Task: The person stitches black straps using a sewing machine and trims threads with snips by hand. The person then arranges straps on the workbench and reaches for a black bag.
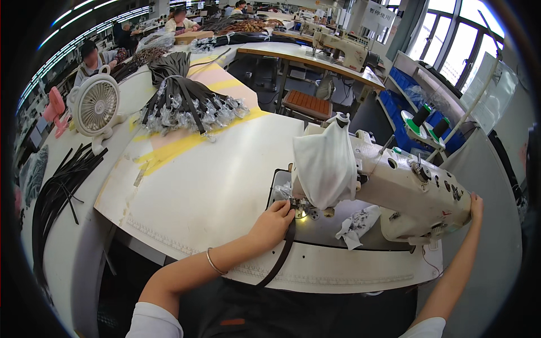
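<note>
A cream sewing machine (394, 174) stands at the right of my white work table, a white cloth (324, 163) draped over its head. At the lit needle area, my left hand (273, 226) is closed on the end of a dark strap (280, 256). The strap's other end hangs over the table's front edge. Clear plastic wrapping shows just behind those fingers. My right hand (477, 207) grips the machine's far right end; its fingertips are partly hidden, and the handwheel cannot be made out.
A crumpled spotted cloth (359, 225) lies under the machine arm. Bundled dark straps with plastic-wrapped ends (189, 104) lie at the back left, beside a white fan (97, 104). Loose dark strips (62, 186) hang at far left. Thread cones (421, 115) stand behind the machine. Other people sit farther back.
</note>
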`<state>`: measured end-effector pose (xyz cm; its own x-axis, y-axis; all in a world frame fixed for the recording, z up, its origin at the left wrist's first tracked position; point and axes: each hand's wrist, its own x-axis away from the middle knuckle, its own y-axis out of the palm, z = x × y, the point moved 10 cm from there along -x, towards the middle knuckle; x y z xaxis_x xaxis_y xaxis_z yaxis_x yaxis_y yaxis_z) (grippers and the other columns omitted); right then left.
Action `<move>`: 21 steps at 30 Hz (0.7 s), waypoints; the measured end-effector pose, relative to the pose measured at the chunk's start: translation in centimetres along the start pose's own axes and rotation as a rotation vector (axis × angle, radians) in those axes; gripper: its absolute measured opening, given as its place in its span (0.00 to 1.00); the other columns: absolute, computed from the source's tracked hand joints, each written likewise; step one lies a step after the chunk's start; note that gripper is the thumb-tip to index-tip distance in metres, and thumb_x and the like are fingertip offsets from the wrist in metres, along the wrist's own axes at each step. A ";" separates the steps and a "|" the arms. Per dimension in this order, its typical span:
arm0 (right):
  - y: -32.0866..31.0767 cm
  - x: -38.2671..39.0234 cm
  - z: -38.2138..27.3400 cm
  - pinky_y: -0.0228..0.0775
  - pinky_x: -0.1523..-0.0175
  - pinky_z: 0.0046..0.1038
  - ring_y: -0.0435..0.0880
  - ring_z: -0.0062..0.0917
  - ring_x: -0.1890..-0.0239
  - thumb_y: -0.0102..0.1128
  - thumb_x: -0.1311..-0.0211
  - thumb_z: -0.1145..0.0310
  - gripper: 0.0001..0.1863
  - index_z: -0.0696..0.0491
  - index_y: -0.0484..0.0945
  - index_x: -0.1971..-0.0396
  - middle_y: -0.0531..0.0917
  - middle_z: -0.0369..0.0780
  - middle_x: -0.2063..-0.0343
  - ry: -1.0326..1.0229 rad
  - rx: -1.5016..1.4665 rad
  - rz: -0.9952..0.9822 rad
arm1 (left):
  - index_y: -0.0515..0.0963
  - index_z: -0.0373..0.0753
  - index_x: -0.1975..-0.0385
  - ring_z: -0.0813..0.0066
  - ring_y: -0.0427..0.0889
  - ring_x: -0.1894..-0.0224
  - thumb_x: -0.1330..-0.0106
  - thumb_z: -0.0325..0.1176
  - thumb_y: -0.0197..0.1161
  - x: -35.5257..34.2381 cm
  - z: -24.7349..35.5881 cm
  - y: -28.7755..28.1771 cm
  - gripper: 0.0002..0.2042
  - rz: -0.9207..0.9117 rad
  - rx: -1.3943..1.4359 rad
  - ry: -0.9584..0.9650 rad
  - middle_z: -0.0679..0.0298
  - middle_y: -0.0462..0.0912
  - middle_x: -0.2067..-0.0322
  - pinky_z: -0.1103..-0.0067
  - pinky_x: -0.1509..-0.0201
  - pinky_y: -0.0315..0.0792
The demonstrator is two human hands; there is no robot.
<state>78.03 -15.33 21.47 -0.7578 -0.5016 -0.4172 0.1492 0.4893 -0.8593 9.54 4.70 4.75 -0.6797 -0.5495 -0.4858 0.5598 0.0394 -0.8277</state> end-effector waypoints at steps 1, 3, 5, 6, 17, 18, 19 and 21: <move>0.0 -0.1 -0.6 0.64 0.52 0.34 0.77 0.40 0.58 0.42 0.38 0.51 0.27 0.63 0.74 0.59 0.79 0.50 0.63 -0.027 0.011 -0.008 | 0.73 0.32 0.60 0.59 0.69 0.48 0.57 0.22 0.59 -0.1 0.1 -0.1 0.19 0.012 -0.008 0.019 0.53 0.73 0.54 0.75 0.47 0.68; 0.0 0.0 -0.5 0.64 0.52 0.33 0.77 0.39 0.58 0.44 0.38 0.53 0.25 0.64 0.74 0.60 0.79 0.50 0.63 0.027 -0.010 -0.034 | 0.73 0.32 0.60 0.59 0.69 0.49 0.57 0.22 0.59 -0.3 0.1 -0.1 0.19 0.000 -0.002 0.044 0.54 0.73 0.55 0.75 0.48 0.68; 0.1 0.4 -1.1 0.64 0.52 0.33 0.77 0.38 0.59 0.45 0.38 0.54 0.25 0.64 0.74 0.60 0.79 0.50 0.63 -0.007 -0.015 -0.064 | 0.74 0.32 0.61 0.59 0.69 0.50 0.57 0.22 0.59 -0.4 0.1 -0.2 0.18 -0.012 -0.002 0.067 0.54 0.73 0.56 0.75 0.48 0.69; -0.2 0.6 -1.1 0.64 0.52 0.33 0.77 0.38 0.59 0.45 0.38 0.55 0.24 0.64 0.74 0.59 0.79 0.50 0.63 0.013 -0.029 -0.048 | 0.74 0.32 0.61 0.59 0.69 0.50 0.55 0.23 0.58 -0.3 0.2 -0.3 0.17 -0.011 0.015 0.074 0.54 0.74 0.56 0.75 0.48 0.68; 0.3 -0.1 -2.6 0.64 0.54 0.35 0.77 0.38 0.61 0.44 0.38 0.54 0.25 0.65 0.73 0.61 0.79 0.50 0.64 -0.037 0.077 -0.122 | 0.75 0.30 0.63 0.59 0.70 0.52 0.54 0.23 0.58 -0.4 0.6 -1.2 0.15 0.020 0.051 0.132 0.53 0.74 0.59 0.75 0.48 0.68; 0.3 -0.3 -2.3 0.64 0.55 0.34 0.77 0.37 0.62 0.44 0.38 0.53 0.25 0.65 0.73 0.61 0.79 0.49 0.66 -0.019 0.092 -0.118 | 0.75 0.30 0.63 0.58 0.70 0.51 0.56 0.23 0.59 -0.4 0.6 -1.2 0.16 0.016 0.060 0.129 0.53 0.73 0.57 0.74 0.48 0.68; 0.4 -0.4 -2.6 0.64 0.55 0.34 0.77 0.37 0.62 0.44 0.38 0.53 0.25 0.65 0.73 0.61 0.79 0.49 0.66 -0.052 0.082 -0.139 | 0.75 0.31 0.63 0.58 0.69 0.50 0.57 0.23 0.60 -0.4 0.6 -1.0 0.17 -0.007 0.064 0.118 0.53 0.73 0.54 0.74 0.48 0.69; 0.6 -0.1 -1.4 0.64 0.55 0.33 0.76 0.34 0.62 0.45 0.38 0.52 0.26 0.64 0.73 0.61 0.79 0.47 0.65 0.047 -0.037 -0.183 | 0.75 0.30 0.63 0.58 0.69 0.51 0.56 0.23 0.59 -0.3 0.8 -1.3 0.16 0.011 0.056 0.132 0.53 0.73 0.57 0.74 0.48 0.68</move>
<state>77.30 -14.03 21.41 -0.7990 -0.5514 -0.2399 -0.0167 0.4192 -0.9077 9.47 4.13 6.19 -0.7278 -0.4342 -0.5308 0.5907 -0.0037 -0.8069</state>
